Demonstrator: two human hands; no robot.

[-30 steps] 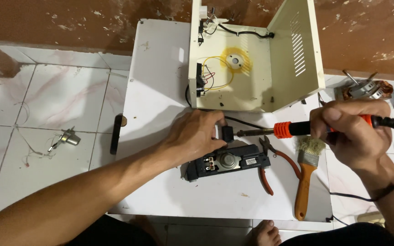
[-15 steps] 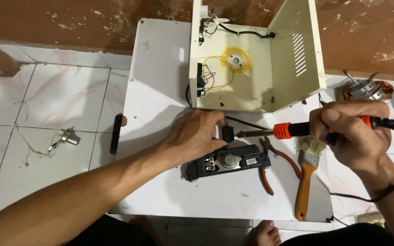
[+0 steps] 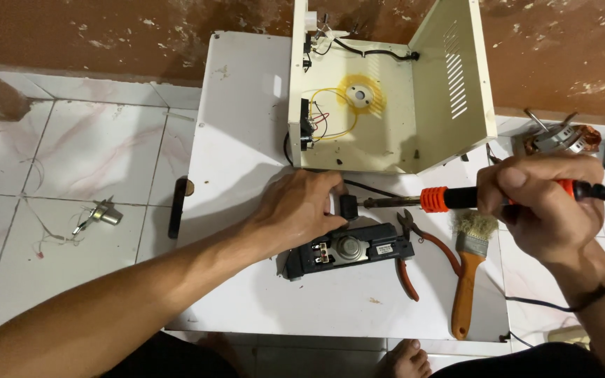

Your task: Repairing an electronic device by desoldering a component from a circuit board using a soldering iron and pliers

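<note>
Overhead, head view: my left hand (image 3: 302,213) pinches a small black part (image 3: 348,207), mostly hidden by my fingers, just above the black module (image 3: 348,250). At 3 o'clock my right hand (image 3: 544,206) is clamped on the soldering iron (image 3: 449,199), tip touching that part. Pliers (image 3: 414,259) and brush (image 3: 469,273) lie below; the cream housing (image 3: 386,91) stands at 12 o'clock.
</note>
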